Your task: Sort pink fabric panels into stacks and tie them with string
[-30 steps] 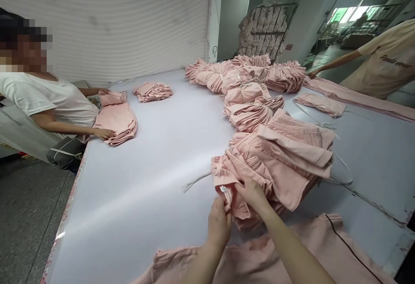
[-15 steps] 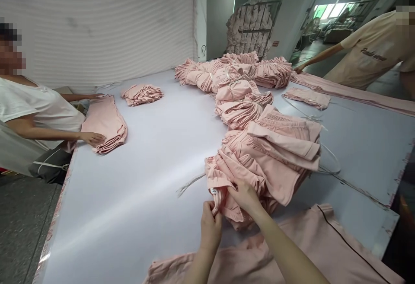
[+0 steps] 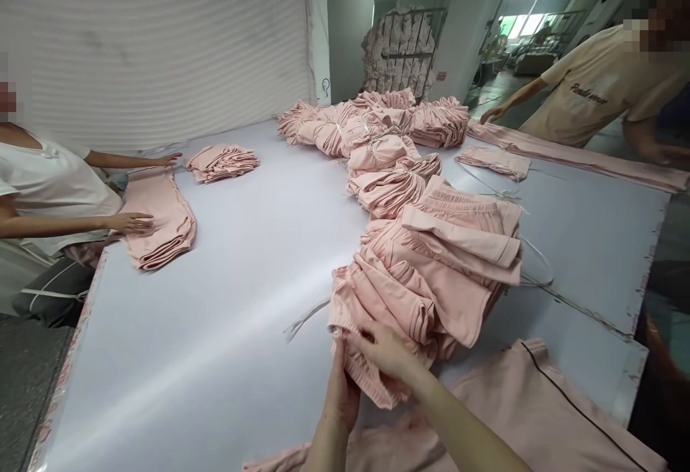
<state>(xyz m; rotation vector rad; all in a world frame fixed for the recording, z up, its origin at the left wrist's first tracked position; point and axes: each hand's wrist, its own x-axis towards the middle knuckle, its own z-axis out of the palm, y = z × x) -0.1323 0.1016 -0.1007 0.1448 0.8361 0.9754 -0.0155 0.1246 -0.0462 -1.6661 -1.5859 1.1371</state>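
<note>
At the near end of the pile, my left hand (image 3: 342,393) is closed on the gathered elastic waistband of a pair of pink pants (image 3: 369,378). My right hand (image 3: 385,350) grips the same waistband from above, its fingertips partly sunk in the cloth. Just beyond lies a bundle of folded pink pants (image 3: 399,285), with a stack of pink garments (image 3: 458,256) against its right side. White tie strings (image 3: 307,320) stick out to the left of the bundle. Under my forearms a larger pink garment with a dark line (image 3: 501,400) lies spread.
Tied pink bundles (image 3: 371,127) run along the middle of the pale table (image 3: 226,328). At left a co-worker's hands rest on a folded pink stack (image 3: 162,220), near a small pile (image 3: 222,163). Another person stands at the far right beside a long pink strip (image 3: 582,152).
Both my hands have shifted the waistband, which now hangs lower toward me; the white label seen before is hidden. The left co-worker's hands stay on their stack. The right person has turned slightly.
</note>
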